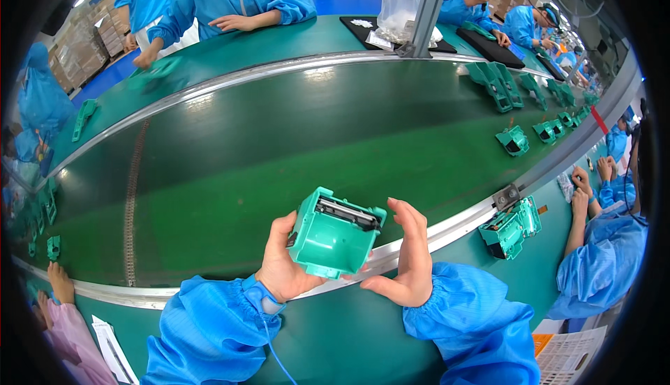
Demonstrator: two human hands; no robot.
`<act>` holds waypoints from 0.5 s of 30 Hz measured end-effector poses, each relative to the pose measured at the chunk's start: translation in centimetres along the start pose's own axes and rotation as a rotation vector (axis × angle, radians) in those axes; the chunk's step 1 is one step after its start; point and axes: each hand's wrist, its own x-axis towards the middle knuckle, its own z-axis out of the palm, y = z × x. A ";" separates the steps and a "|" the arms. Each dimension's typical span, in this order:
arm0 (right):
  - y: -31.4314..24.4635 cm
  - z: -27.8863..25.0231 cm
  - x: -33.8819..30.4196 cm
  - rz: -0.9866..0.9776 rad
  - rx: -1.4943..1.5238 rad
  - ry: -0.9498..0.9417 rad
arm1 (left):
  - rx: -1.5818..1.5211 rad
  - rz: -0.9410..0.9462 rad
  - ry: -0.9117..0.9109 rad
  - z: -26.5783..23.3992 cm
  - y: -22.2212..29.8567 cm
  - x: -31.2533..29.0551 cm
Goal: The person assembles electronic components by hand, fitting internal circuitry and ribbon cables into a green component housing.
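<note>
My left hand [283, 263] grips a green plastic housing [333, 238] by its left side, above the near rail of the belt. The housing's hollow faces up toward me, and a dark bar with a metal strip runs along its far edge. Part of my left hand's fingers is hidden beneath it. My right hand [408, 259] is just right of the housing, its thumb and fingers apart and nothing between them. A blue wrist strap [262, 296] with a cord sits on my left wrist.
A green conveyor belt [230, 197] crosses in front, edged by a metal rail [453, 230]. More green housings [513, 141] ride at its right. On the bench at right lie other green housings [509, 230]. Co-workers in blue [244, 1] sit across; others work at both sides.
</note>
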 end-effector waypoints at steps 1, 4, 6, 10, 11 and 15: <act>0.0 0.0 0.1 0.020 0.003 -0.003 | -0.021 -0.016 0.059 -0.3 -0.1 0.2; -0.4 -0.1 0.1 -0.041 -0.099 -0.089 | -0.071 -0.076 0.063 -0.4 -0.1 0.1; -0.3 0.1 0.1 -0.049 -0.093 -0.083 | -0.077 -0.140 -0.106 -0.6 -0.1 0.0; -0.3 0.3 -0.1 -0.053 -0.080 -0.060 | -0.145 -0.154 -0.096 -1.2 -0.1 0.0; -0.3 0.3 -0.1 -0.054 -0.079 -0.059 | -0.146 -0.152 -0.096 -1.3 -0.1 0.0; 0.1 0.3 -0.1 -0.045 -0.067 -0.063 | 0.129 -0.069 -0.011 -0.8 -0.1 0.1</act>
